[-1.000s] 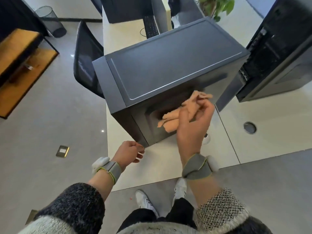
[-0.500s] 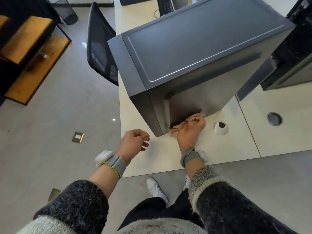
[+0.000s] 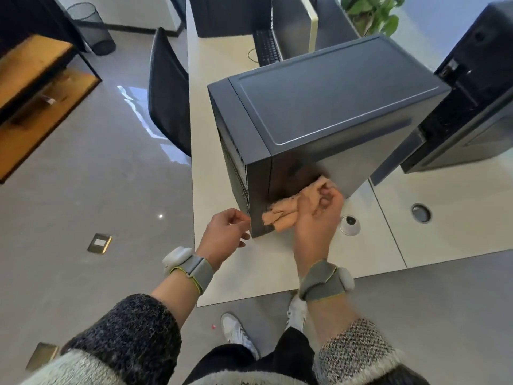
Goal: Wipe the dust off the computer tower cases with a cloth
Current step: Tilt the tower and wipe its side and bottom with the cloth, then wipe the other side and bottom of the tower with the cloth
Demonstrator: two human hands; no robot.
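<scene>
Two bare hands are at the near end of a dark grey metal computer tower case (image 3: 327, 107), which stands on a white desk (image 3: 277, 270). The right hand (image 3: 316, 220) has its fingers curled round a crumpled peach cloth (image 3: 283, 216) and holds it bunched against the lower part of the case's near side panel, close to the desk surface. Most of the cloth sticks out to the left of the fist, toward the case's lower front corner. A smaller fold shows above the knuckles, against the panel. The left hand (image 3: 224, 234) hangs just beside that same corner, fingers loosely curled and holding nothing; whether a fingertip touches the case cannot be told. Both wrists wear grey bands (image 3: 194, 269). A second black tower case (image 3: 477, 101) stands to the right, apart from the first, and a black mesh office chair (image 3: 166, 101) sits at the desk's left side.
</scene>
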